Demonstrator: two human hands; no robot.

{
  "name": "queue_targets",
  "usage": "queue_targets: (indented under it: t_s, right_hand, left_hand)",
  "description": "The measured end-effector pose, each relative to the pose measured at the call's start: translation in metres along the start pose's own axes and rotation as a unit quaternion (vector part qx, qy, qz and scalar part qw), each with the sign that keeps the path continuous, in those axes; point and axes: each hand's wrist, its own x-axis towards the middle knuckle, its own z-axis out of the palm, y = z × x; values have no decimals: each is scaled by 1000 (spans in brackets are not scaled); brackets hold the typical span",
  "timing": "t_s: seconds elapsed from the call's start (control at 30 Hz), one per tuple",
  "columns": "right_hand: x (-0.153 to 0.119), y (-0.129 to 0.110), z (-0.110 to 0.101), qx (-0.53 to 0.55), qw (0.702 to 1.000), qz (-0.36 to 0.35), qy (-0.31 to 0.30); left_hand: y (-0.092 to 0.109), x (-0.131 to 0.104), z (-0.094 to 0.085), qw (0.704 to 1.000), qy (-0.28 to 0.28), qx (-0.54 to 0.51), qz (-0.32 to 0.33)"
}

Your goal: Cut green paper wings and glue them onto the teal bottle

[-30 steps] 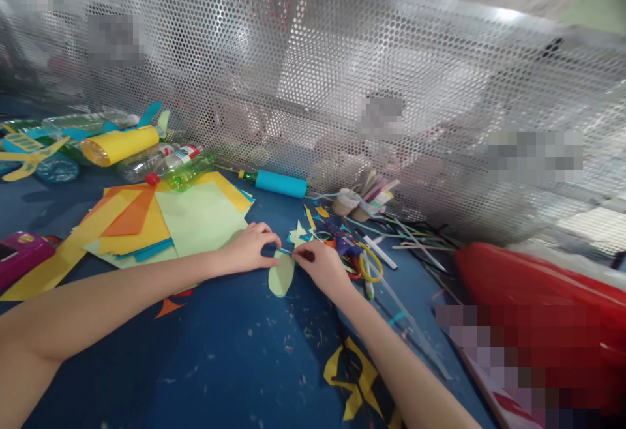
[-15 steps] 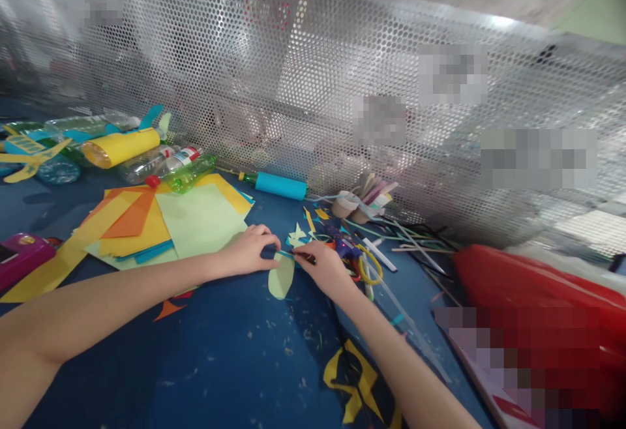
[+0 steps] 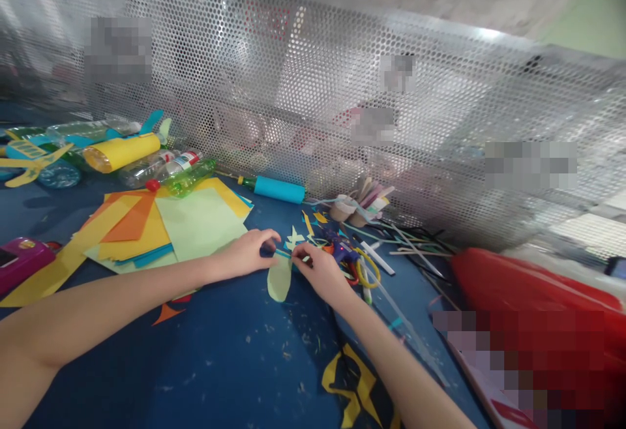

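A pale green rounded paper cutout [image 3: 279, 283] hangs between my hands, just above the blue table, with a thin blue strip [image 3: 283, 254] across its upper end. My left hand [image 3: 248, 251] has its fingers curled and its thumb at the cutout's upper left edge. From the other side, my right hand [image 3: 319, 271] pinches at the right end of the strip; its fingertips partly hide what lies between them. Just beyond my hands are pale green paper scraps [image 3: 294, 238]. Scissors with yellow handles [image 3: 368, 267] and a purple glue gun [image 3: 344, 250] lie right of my right hand.
Stacked coloured paper [image 3: 200, 210] and plastic bottles [image 3: 188, 171] lie to the left. A blue-wrapped bottle [image 3: 278, 190] rests by the perforated metal screen [image 3: 274, 90]. Cups of sticks [image 3: 359, 207] stand behind; a red bag [image 3: 513, 279] and yellow paper offcuts [image 3: 364, 386] lie right.
My right fingertips have shifted slightly along the blue strip, which shows more clearly now. The green cutout has turned a little, and the camera view has tilted slightly.
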Motion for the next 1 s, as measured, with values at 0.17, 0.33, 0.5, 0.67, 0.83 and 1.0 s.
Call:
queue_targets:
  t_s: [0.17, 0.33, 0.5, 0.67, 0.83, 1.0]
  right_hand:
    - [0, -2, 0, 89, 995, 10, 39]
    - [1, 2, 4, 214, 976, 44, 26]
    - [0, 2, 8, 238, 969, 51, 42]
    - [-1, -5, 10, 282, 953, 77, 75]
    - [-2, -8, 11, 314, 940, 102, 88]
    - [-3, -7, 12, 307, 941, 109, 94]
  left_hand:
    - [1, 4, 0, 983, -27, -174, -50]
    - [-5, 7, 1, 967, -8, -250, -41]
    - [-7, 6, 2, 960, -6, -277, -38]
    - [-5, 6, 1, 963, 17, -269, -27]
    - [-3, 6, 0, 958, 22, -283, -32]
    - [-1, 5, -1, 958, 19, -284, -41]
